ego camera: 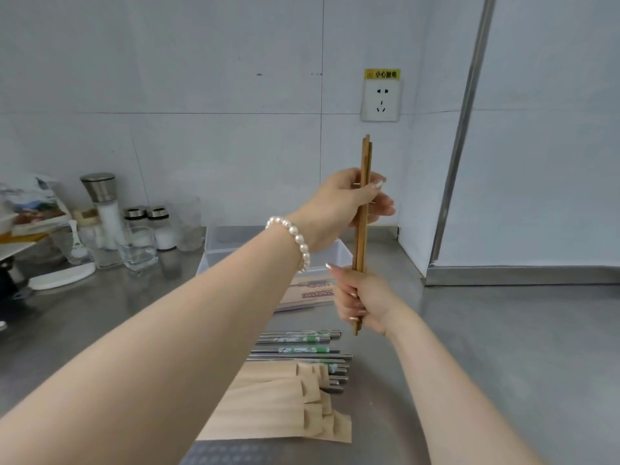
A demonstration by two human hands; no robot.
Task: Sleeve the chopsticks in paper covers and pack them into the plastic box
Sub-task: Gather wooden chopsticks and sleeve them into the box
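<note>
Both hands gripped the wooden chopsticks [364,203] upright, left hand [349,204] above, right hand [364,298] below, evening the pair; next, a paper cover [278,401] from the near counter [503,347].

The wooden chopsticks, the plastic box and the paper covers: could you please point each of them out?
wooden chopsticks [365,156], head view, upper shaft above the left hand.
plastic box [342,251], head view, right rim.
paper covers [268,411], head view, middle of the stack.

A steel counter [503,347] ran along a white tiled wall [201,78], which carried a socket [380,100] under a yellow warning label [382,74]. At the far left stood a grinder [102,203], two capped shakers [151,226], clear glasses [136,248] and a white lid [62,276].
</note>
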